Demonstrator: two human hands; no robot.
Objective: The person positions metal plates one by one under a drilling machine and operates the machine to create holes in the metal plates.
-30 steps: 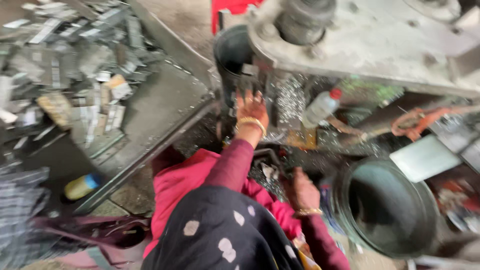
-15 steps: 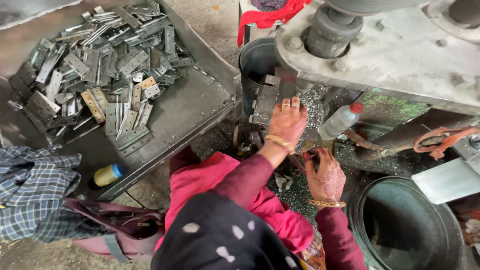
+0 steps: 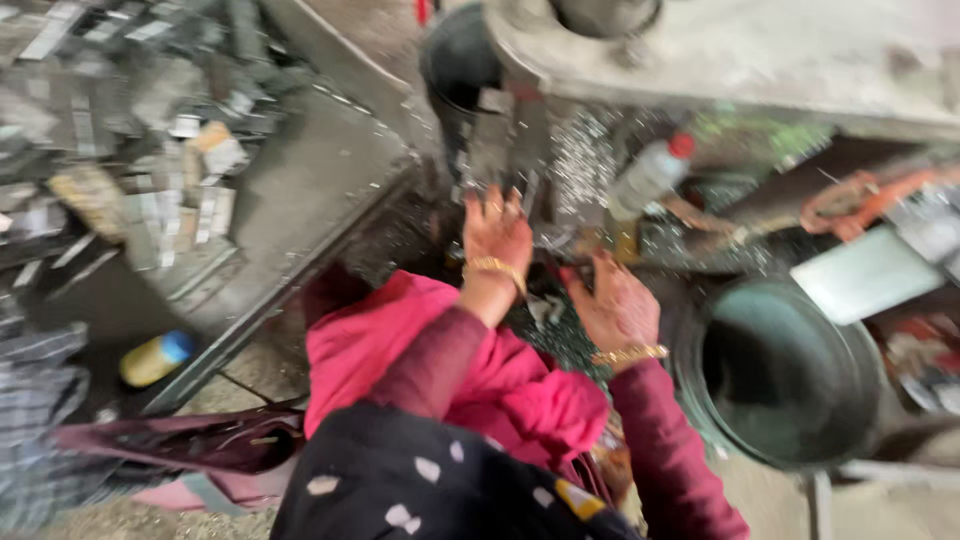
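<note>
The picture is blurred by motion. My left hand (image 3: 497, 235), with rings and a gold bangle, reaches forward to the foot of a grey machine (image 3: 750, 60), its fingers next to flat grey metal pieces (image 3: 495, 150). My right hand (image 3: 615, 305), also with a bangle, lies palm down just right of it over shiny metal shavings (image 3: 585, 150). Blur hides what either hand grips. Maroon sleeves and pink cloth (image 3: 400, 340) cover my arms and lap.
A sloped metal tray (image 3: 300, 190) at left carries several flat metal strips (image 3: 120, 150). A yellow bottle with a blue cap (image 3: 155, 357) lies below it. A red-capped plastic bottle (image 3: 650, 175), a dark round bucket (image 3: 780, 370), a dark tub (image 3: 460, 65) and a maroon bag (image 3: 200, 440) surround me.
The view has swung and blurred. My left hand stays at the machine's foot, and my right hand has come up closer beside it.
</note>
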